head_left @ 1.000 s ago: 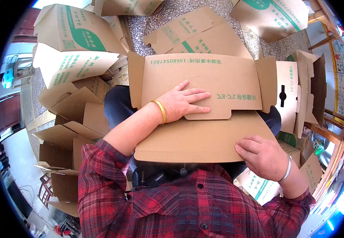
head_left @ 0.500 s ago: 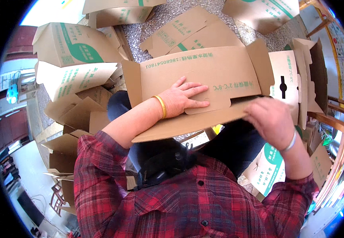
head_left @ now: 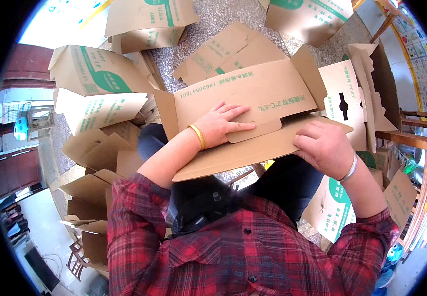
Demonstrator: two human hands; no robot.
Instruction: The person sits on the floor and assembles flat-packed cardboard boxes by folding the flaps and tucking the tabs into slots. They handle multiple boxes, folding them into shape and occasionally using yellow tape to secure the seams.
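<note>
Across my lap lies a brown cardboard box (head_left: pixel 267 89) with green print, its side flaps standing up at both ends. My left hand (head_left: pixel 218 123), a yellow band on its wrist, rests on the printed panel with fingers spread. A long plain flap (head_left: pixel 233 158) runs along the box's near edge, beneath my left wrist. The curled fingers of my right hand (head_left: pixel 324 148) grip that flap near its right end; the thumb is partly hidden. A rounded tab (head_left: pixel 258 132) shows between the two hands.
Flattened cardboard sheets (head_left: pixel 218 52) lie on the speckled floor beyond the box. Folded cartons (head_left: pixel 92 71) stack up at the left, with open boxes (head_left: pixel 92 202) below them. More cartons (head_left: pixel 344 98) stand close on the right, beside a wooden chair (head_left: pixel 410 138).
My right hand has moved slightly left and down along the near flap, its fingers now curled at the edge. The box has tilted a little; my left hand still lies flat on the panel.
</note>
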